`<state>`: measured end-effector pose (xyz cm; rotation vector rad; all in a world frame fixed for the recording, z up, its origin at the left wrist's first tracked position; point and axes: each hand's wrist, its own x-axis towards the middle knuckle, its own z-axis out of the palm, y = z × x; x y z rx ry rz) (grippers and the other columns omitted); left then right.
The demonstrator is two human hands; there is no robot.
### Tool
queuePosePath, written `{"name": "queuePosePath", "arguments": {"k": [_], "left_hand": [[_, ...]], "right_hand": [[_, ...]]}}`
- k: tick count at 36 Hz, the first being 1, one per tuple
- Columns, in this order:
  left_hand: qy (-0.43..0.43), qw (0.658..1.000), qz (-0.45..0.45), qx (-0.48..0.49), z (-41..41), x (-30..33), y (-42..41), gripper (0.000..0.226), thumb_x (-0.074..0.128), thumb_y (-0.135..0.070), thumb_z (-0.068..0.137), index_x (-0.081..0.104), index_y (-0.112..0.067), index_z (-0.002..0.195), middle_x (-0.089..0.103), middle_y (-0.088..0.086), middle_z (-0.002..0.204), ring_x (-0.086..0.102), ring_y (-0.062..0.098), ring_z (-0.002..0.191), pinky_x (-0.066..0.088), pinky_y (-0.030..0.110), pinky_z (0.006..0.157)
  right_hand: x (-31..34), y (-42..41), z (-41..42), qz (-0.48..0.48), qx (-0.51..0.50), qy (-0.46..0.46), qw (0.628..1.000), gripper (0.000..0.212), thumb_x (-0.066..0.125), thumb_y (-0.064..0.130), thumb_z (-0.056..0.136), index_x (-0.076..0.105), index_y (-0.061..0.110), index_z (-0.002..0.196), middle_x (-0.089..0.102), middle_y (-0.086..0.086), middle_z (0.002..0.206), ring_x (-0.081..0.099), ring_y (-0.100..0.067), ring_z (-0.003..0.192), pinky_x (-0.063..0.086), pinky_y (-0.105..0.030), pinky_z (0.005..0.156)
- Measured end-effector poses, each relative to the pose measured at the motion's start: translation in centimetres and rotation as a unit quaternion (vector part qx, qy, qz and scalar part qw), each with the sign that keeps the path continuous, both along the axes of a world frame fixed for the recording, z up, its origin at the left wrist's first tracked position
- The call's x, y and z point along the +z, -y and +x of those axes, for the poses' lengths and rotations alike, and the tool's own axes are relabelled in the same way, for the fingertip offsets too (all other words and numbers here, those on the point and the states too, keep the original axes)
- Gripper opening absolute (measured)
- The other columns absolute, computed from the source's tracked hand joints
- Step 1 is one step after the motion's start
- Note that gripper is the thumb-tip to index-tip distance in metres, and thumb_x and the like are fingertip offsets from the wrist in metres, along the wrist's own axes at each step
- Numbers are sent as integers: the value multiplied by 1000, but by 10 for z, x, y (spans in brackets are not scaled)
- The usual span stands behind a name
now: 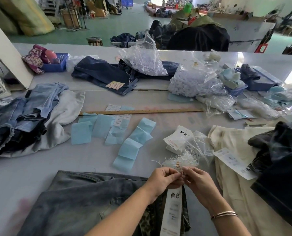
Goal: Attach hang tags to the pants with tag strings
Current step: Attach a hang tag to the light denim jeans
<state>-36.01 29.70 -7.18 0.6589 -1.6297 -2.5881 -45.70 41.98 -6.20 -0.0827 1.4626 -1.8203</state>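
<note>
While the long white hang tag [173, 206] dangles below the hands over the washed grey jeans [84, 201] spread at the near edge of the table [107, 160], both hands meet right above it; the left hand [164, 178] has its fingers curled in, pinching the tag's top end, and the right hand [199, 179], bangles [224, 214] on its wrist, pinches a thin pale tag string [180, 172] at the same spot; just beyond the fingertips sits a tangled bundle of white strings [181, 159], with a stack of spare tags [177, 138] beside a crumpled clear bag; blue tissue sheets [135, 142] lie scattered mid-table, a wooden ruler [141, 111] stretching behind them; cream cloth [235, 167] and dark jeans [281, 167] lie at the right, a heap of blue denim [22, 120] at the left.
</note>
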Motion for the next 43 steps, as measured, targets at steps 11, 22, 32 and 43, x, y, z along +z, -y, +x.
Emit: {"name": "queuePosePath", "arguments": {"k": [11,22,32,43], "left_hand": [[11,999,-48,-19,0,-2,4,6,58,-7,94,64,-8,92,71,1,76,70,12,71,58,28,76],[20,996,-79,-43,-1,-1,9,10,59,-9,94,67,-12,88,72,-1,74,70,13,70,57,23,69],[20,995,-92,-28,-2,-1,8,8,60,-11,93,66,-12,90,70,2,78,69,11,68,58,24,72],[35,994,-87,62,-8,-8,-5,9,66,-18,91,64,-12,85,68,-4,70,61,6,58,48,17,56]], "right_hand": [[-5,0,3,32,6,-43,999,25,75,24,68,75,-1,75,69,-21,78,67,-23,69,55,-24,63],[2,0,2,55,18,-75,996,21,75,21,67,74,0,71,70,-23,76,69,-23,66,54,-21,60],[4,1,3,74,43,-114,990,27,75,27,66,75,2,77,72,-22,81,70,-24,72,54,-21,63],[-15,2,9,52,-23,-12,998,31,71,21,71,73,-4,89,71,-23,91,68,-27,82,53,-31,75]]}}
